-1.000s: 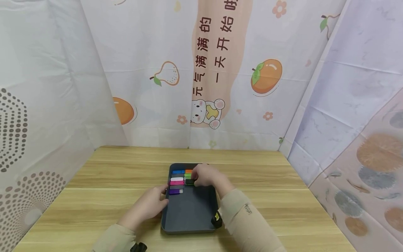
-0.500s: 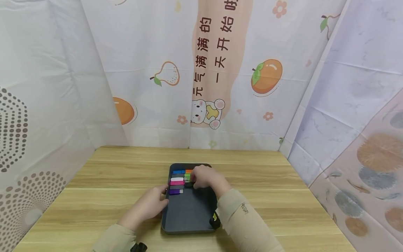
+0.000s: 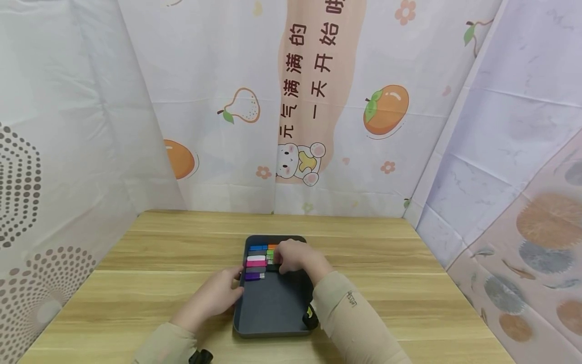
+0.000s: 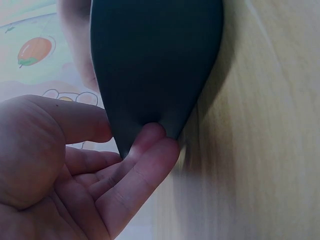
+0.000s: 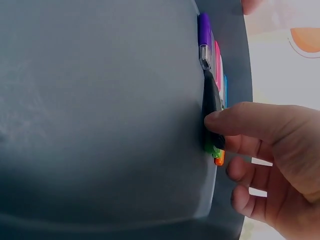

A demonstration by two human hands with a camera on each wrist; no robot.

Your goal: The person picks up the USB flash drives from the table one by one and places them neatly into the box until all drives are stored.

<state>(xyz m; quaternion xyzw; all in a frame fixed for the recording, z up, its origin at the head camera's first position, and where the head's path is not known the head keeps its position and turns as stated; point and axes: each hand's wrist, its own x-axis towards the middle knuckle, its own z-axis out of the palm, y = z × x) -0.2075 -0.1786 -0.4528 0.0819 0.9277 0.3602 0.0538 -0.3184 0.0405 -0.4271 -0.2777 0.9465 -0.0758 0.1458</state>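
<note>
A dark grey tray (image 3: 274, 307) lies on the wooden table with two columns of USB flash drives along its far left part. My left hand (image 3: 220, 291) grips the tray's left rim; in the left wrist view the fingers (image 4: 145, 172) press its outer wall. Between thumb and index finger my right hand (image 3: 295, 255) pinches a black USB flash drive (image 5: 210, 95), low over the tray beside the drives. A purple drive (image 3: 252, 277) with a metal plug is nearest in the left column, below grey, pink (image 3: 256, 263) and white ones. Green (image 5: 212, 148) and orange drives sit beyond the right fingers.
A patterned curtain (image 3: 204, 126) stands behind the table (image 3: 386, 283), with more cloth at both sides. Black straps with small devices (image 3: 310, 317) hang at both wrists, the right one over the tray's near right edge.
My right hand has shifted slightly left and nearer, bringing the black flash drive from beside the pink drive to beside the grey one. The left hand stays on the rim.
</note>
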